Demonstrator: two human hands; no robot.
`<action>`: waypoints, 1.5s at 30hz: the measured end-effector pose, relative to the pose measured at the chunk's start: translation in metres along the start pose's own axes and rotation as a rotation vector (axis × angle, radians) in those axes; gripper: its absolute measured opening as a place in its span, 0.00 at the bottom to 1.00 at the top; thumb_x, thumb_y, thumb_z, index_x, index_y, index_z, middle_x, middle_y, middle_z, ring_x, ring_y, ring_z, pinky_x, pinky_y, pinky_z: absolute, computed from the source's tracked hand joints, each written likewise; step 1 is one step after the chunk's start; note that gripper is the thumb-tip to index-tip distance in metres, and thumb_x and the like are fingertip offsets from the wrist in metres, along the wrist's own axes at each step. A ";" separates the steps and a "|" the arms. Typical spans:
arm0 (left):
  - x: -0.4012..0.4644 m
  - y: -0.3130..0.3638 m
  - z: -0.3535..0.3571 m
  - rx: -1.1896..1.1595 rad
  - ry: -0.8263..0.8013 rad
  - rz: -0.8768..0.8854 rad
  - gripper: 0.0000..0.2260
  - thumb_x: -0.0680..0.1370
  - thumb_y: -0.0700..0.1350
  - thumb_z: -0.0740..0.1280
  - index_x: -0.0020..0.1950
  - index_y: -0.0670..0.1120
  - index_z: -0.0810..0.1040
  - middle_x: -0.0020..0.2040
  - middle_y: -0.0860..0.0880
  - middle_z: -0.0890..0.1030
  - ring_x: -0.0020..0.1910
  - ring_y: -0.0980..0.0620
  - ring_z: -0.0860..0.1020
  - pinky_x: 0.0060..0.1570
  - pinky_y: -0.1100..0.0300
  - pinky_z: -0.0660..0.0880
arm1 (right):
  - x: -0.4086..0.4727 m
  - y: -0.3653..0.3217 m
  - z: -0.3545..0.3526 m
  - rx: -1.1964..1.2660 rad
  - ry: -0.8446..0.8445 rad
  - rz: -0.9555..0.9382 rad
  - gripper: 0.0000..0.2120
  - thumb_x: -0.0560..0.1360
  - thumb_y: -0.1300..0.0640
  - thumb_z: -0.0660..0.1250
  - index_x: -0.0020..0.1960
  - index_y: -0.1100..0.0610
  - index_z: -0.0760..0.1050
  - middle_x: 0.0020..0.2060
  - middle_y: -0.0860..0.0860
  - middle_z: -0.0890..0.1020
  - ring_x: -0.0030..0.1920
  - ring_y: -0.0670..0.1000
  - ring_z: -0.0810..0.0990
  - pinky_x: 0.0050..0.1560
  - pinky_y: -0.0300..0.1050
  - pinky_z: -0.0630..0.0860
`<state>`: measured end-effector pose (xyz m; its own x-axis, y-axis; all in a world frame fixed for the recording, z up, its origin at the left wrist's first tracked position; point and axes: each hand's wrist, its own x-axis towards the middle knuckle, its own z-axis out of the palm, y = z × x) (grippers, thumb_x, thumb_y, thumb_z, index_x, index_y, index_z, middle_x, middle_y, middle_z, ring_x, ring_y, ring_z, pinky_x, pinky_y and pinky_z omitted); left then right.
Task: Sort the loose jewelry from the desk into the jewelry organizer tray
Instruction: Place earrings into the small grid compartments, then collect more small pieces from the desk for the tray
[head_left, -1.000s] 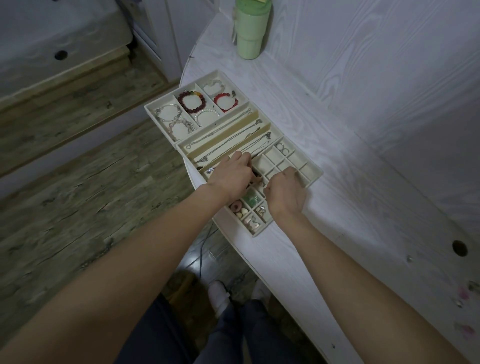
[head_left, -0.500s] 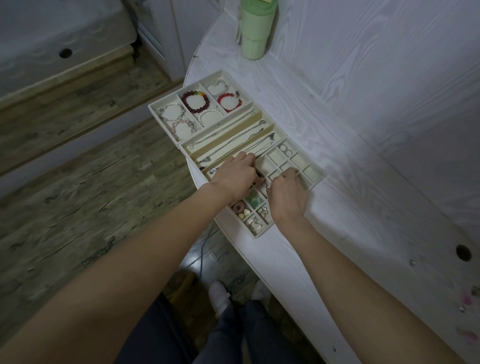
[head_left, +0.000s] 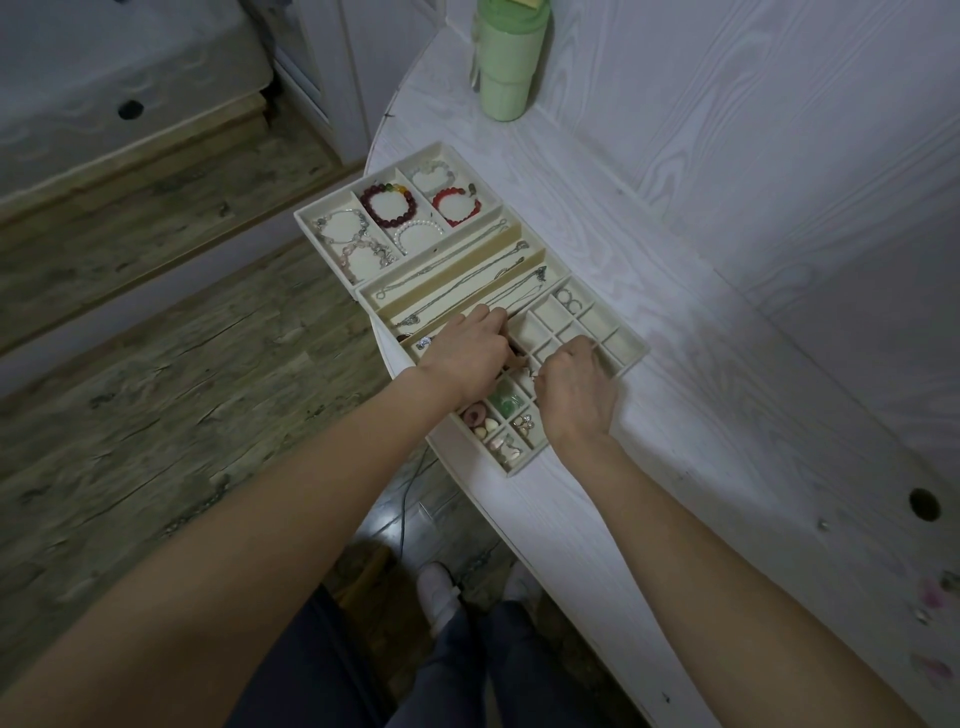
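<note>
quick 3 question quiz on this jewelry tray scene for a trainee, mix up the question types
1. True or false: the green cup stands inside the organizer tray.
2. Multiple choice: the two rings lie in A) a small square compartment at the tray's far end, B) the bracelet section, C) a long necklace slot.
3. Fill in: the dark red bead bracelet shares its compartment with a ____ pearl bracelet.

Key:
1. False. It stands on the desk, beyond the tray.
2. A.
3. White.

Both the left hand and right hand are over the small compartments; what they hold is hidden.
</note>
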<state>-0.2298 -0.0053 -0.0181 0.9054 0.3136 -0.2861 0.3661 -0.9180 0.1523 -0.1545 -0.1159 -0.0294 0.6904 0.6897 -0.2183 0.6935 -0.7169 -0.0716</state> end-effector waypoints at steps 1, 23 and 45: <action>0.000 0.000 0.000 -0.003 -0.004 0.002 0.15 0.79 0.45 0.61 0.66 0.51 0.75 0.61 0.46 0.68 0.62 0.46 0.65 0.60 0.54 0.65 | 0.000 0.000 0.000 0.002 -0.001 -0.001 0.06 0.76 0.64 0.65 0.52 0.62 0.77 0.57 0.56 0.72 0.49 0.54 0.75 0.36 0.43 0.66; -0.013 0.005 0.001 0.073 -0.025 -0.023 0.18 0.77 0.41 0.62 0.66 0.51 0.75 0.60 0.47 0.68 0.61 0.47 0.65 0.57 0.56 0.65 | -0.003 0.000 -0.005 0.105 0.004 0.025 0.05 0.77 0.64 0.63 0.49 0.62 0.78 0.56 0.57 0.73 0.41 0.53 0.71 0.37 0.44 0.65; 0.021 0.253 0.000 -0.177 -0.069 0.105 0.12 0.79 0.42 0.59 0.56 0.41 0.80 0.54 0.43 0.80 0.53 0.43 0.78 0.51 0.54 0.75 | -0.135 0.233 -0.021 0.618 -0.026 0.301 0.17 0.81 0.63 0.56 0.67 0.60 0.72 0.65 0.55 0.75 0.66 0.53 0.73 0.65 0.41 0.66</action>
<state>-0.1183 -0.2311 0.0147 0.9258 0.1958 -0.3233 0.3084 -0.8859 0.3465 -0.0818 -0.3737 0.0039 0.8240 0.4542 -0.3386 0.2224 -0.8090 -0.5441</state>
